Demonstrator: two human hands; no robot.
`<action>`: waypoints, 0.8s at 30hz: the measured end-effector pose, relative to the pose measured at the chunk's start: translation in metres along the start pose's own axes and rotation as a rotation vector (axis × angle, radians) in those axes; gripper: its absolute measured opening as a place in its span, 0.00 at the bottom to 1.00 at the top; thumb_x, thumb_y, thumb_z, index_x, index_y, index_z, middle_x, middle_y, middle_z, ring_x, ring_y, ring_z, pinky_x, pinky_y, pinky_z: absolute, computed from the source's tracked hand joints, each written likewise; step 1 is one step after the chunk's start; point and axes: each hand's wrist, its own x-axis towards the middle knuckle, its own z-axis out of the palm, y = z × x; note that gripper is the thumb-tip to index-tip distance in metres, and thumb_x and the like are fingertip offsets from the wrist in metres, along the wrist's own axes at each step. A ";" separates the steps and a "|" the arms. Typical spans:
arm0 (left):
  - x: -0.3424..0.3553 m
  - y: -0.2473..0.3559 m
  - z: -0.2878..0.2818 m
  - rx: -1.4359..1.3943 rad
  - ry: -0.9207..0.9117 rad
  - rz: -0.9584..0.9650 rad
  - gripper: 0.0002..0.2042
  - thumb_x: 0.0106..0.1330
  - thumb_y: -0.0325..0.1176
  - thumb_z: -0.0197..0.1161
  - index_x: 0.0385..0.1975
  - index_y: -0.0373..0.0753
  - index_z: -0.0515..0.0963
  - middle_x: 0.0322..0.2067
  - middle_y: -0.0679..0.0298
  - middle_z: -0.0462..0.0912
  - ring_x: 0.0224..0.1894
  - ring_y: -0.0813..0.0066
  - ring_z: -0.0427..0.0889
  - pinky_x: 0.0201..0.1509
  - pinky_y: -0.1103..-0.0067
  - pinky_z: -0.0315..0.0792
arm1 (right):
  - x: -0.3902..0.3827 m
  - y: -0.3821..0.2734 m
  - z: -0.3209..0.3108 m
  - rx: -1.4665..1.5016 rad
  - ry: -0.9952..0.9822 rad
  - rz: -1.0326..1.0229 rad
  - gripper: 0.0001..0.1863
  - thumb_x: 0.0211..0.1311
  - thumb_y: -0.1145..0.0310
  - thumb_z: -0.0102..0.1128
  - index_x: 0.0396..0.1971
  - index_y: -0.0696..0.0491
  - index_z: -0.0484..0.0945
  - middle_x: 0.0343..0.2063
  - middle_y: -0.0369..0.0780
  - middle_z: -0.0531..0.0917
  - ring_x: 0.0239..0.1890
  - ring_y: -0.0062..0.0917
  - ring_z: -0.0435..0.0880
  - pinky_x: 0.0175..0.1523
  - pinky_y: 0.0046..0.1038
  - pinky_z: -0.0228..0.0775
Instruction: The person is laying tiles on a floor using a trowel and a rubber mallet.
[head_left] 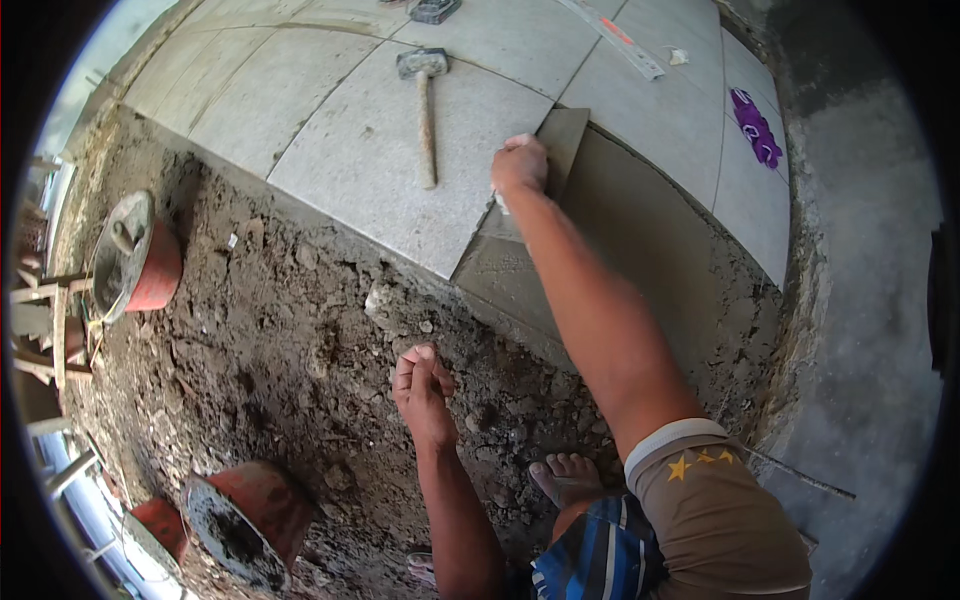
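My right arm reaches up to the edge of a pale floor tile (365,165). My right hand (518,165) is closed there, with a small white thing, too unclear to name, under it. A grey strip (566,135) lies beside it on smooth wet mortar (640,230). My left hand (424,390) hangs above the rubble soil (330,370), fingers curled into a pinch; whatever they hold, if anything, is too small to make out. A rubber mallet (427,120) with a wooden handle lies on the tile left of my right hand.
Red buckets (150,270) (250,520) stand on the soil at left, near wooden pieces (60,330). A metal straightedge (610,35), a purple item (755,128) and a dark tool (435,10) lie on tiles. Grey concrete (860,300) borders the right. My bare foot (565,480) is below.
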 end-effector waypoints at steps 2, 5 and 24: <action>-0.003 0.001 -0.003 0.006 0.041 -0.015 0.09 0.72 0.40 0.63 0.39 0.41 0.78 0.22 0.75 0.72 0.21 0.87 0.66 0.24 0.85 0.58 | 0.006 0.000 -0.005 0.048 -0.042 0.048 0.08 0.58 0.74 0.61 0.38 0.50 0.79 0.34 0.46 0.87 0.36 0.38 0.87 0.45 0.35 0.79; -0.007 0.003 -0.006 -0.004 0.038 -0.021 0.08 0.72 0.39 0.62 0.39 0.42 0.77 0.22 0.76 0.73 0.22 0.87 0.66 0.24 0.85 0.58 | -0.002 0.005 -0.028 0.014 0.001 -0.052 0.08 0.61 0.73 0.59 0.40 0.51 0.79 0.33 0.45 0.86 0.33 0.36 0.88 0.38 0.35 0.80; -0.025 -0.002 0.019 0.062 0.043 0.007 0.07 0.72 0.37 0.62 0.32 0.44 0.75 0.18 0.75 0.68 0.18 0.86 0.62 0.22 0.83 0.55 | -0.039 0.027 -0.096 0.693 -0.304 0.136 0.06 0.74 0.64 0.55 0.41 0.51 0.75 0.21 0.32 0.71 0.16 0.18 0.69 0.16 0.27 0.65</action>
